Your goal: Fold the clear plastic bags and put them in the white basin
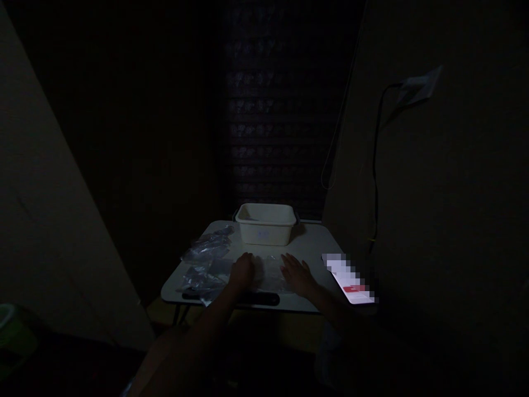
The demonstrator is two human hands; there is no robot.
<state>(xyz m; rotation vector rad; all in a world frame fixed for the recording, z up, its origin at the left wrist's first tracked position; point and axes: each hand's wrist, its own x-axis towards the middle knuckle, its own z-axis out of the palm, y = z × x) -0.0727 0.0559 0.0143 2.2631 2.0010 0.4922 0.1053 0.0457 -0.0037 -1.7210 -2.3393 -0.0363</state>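
Note:
In the dim light a clear plastic bag [270, 271] lies flat on the small white table [316, 236], between my two hands. My left hand [243, 270] is closed at the bag's left edge, its fingers curled and partly hidden. Stretched out over the right edge of the bag, my right hand [298, 274] rests with its fingers flat and a little apart. To the left, a loose heap of clear plastic bags [209, 251] spreads toward the table's front edge. Behind the hands stands a white plastic tub [265, 234] with dark handles; its inside is mostly too dark to make out.
A lit phone [349, 280] lies at the table's right edge. Along the front edge runs a dark slot [260, 299]. A black cable [376, 160] hangs from a wall socket [419, 88] at the right. A green bucket [14, 333] stands low at the left.

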